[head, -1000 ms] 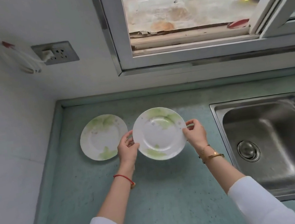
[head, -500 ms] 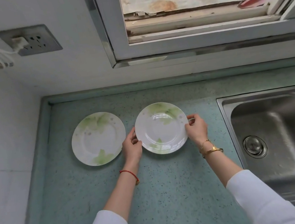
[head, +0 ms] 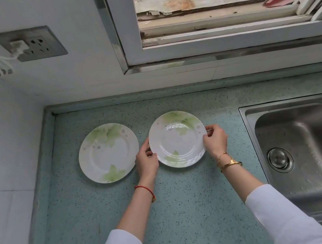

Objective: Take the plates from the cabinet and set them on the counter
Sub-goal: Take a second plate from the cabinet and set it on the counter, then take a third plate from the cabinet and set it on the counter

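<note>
The speckled green counter (head: 189, 211) runs into a corner, with white wall behind and to the left and a window (head: 214, 21) above. Toward the back of it I hold a plate (head: 177, 140) level and very low; I cannot tell whether its base touches the surface. My left hand (head: 147, 161) pinches its left rim, thumb on top. My right hand (head: 215, 140) pinches the right rim the same way. Just beside my left hand the other plate (head: 108, 153) lies flat, a narrow gap between the two rims. The sink (head: 306, 163) edge is near my right hand. A strip of counter separates both plates from the back wall, and a broad stretch lies toward me.
</note>
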The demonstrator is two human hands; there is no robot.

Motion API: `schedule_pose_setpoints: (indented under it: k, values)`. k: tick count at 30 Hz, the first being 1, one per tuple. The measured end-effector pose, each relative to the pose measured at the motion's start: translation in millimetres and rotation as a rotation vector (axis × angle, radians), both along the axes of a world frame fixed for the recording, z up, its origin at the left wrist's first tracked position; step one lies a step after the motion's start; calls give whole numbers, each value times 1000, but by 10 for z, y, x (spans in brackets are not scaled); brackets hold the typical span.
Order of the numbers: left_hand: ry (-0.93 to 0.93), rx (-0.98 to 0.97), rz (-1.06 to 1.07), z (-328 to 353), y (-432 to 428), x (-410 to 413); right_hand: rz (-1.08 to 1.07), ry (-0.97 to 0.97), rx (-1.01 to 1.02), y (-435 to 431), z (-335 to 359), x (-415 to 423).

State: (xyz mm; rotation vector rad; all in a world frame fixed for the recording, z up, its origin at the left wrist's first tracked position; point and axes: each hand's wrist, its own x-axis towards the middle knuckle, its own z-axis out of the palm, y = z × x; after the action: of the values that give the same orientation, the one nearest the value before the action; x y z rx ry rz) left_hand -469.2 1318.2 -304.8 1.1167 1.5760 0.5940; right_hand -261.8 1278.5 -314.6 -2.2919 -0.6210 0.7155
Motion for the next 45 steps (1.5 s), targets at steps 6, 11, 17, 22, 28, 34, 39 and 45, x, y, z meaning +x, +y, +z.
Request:
schedule_pose_setpoints:
  k: [6,11,17,22,28,34,39,45]
  values:
    - [-36,-4,2,32,-29,25,-5,19,4,-28,41,-9]
    - [-86,-30,-20,69,-44,27,-26,63,46,-117,102,-39]
    - [-146,-104,3,193,-148,-93,-52,81,82,-356,250,-89]
    - [-114,-61,10,455,-340,-272,-63,118,160,-596,552,-252]
    - [-178,38,-17,838,-700,-573,-31,308,276,-898,959,-664]
    - [-233,85,-19,1167,-1176,-965,57,449,376,-1260,1284,-1074]
    - [-254,138,65,1430,-1678,-1262,191,531,392,-1546,1497,-1321]
    - [-272,226,253,1689,-2431,-1443,416,615,398,-1917,1671,-1500]
